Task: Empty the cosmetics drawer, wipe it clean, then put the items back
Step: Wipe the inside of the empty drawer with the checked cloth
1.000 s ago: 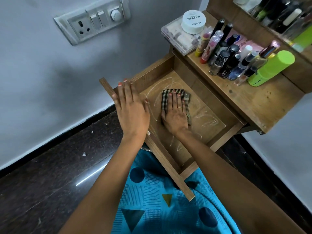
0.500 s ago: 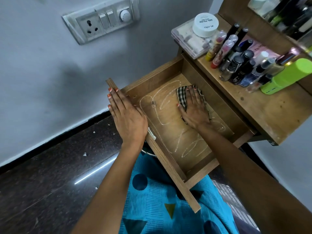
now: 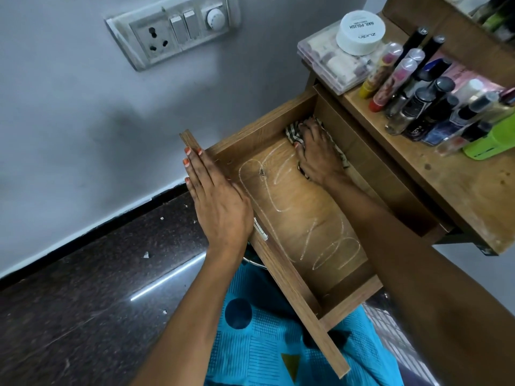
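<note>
The wooden drawer [image 3: 281, 263] is pulled out, with nothing in it but a cloth, and its floor shows whitish wet streaks. My right hand [image 3: 317, 156] presses a checked cloth [image 3: 292, 133] flat into the drawer's far corner, under the tabletop edge. My left hand [image 3: 216, 200] lies flat with fingers together on the drawer's front panel, holding nothing. The cosmetics stand on the tabletop [image 3: 459, 201]: several dark bottles [image 3: 423, 107], tubes [image 3: 390, 82], a green container [image 3: 493, 140], a white nail-polish jar [image 3: 361, 32] on a clear box [image 3: 331, 62].
A grey wall with a socket-and-switch panel [image 3: 172, 32] is on the left. A dark polished floor [image 3: 83, 302] lies below it. My lap in blue patterned fabric [image 3: 267, 344] sits under the drawer front. A metal handle [image 3: 260, 229] pokes out beside my left hand.
My right hand has slid the cloth from the middle of the drawer floor toward the far corner, leaving wet streaks behind. My left hand has stayed on the drawer front.
</note>
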Tool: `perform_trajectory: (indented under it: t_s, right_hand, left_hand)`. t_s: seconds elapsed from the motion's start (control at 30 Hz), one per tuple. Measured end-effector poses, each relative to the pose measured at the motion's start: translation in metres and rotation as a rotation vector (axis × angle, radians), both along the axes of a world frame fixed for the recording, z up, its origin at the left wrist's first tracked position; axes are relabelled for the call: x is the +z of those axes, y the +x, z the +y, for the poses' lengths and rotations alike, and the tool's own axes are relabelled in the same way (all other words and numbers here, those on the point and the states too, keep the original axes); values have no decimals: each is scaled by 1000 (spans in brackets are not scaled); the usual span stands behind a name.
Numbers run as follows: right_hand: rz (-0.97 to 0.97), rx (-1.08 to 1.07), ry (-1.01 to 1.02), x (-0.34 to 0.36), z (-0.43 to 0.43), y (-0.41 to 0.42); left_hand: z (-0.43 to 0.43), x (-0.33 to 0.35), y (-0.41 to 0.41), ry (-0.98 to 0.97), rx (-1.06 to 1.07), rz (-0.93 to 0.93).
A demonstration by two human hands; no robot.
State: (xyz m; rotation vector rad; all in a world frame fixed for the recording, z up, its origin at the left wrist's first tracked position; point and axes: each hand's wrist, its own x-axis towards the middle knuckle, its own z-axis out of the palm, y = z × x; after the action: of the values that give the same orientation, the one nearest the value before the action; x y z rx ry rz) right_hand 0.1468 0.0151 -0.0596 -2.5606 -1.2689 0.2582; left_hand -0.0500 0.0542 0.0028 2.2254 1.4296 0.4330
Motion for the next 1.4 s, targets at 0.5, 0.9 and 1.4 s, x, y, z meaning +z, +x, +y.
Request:
perform_trajectory:
  t_s: [0.5,0.9,1.4]
  right_hand:
    - [118,299,9,-2,16,-99]
    - [14,195,61,-6,14,-77]
    - [-87,-52,-67,6,10,-2]
  left_hand:
    - [-1,0,-2,-7,24,19]
    - [0,0,-2,-10,13,-7]
    - [1,3,-2,-2,-4,-3]
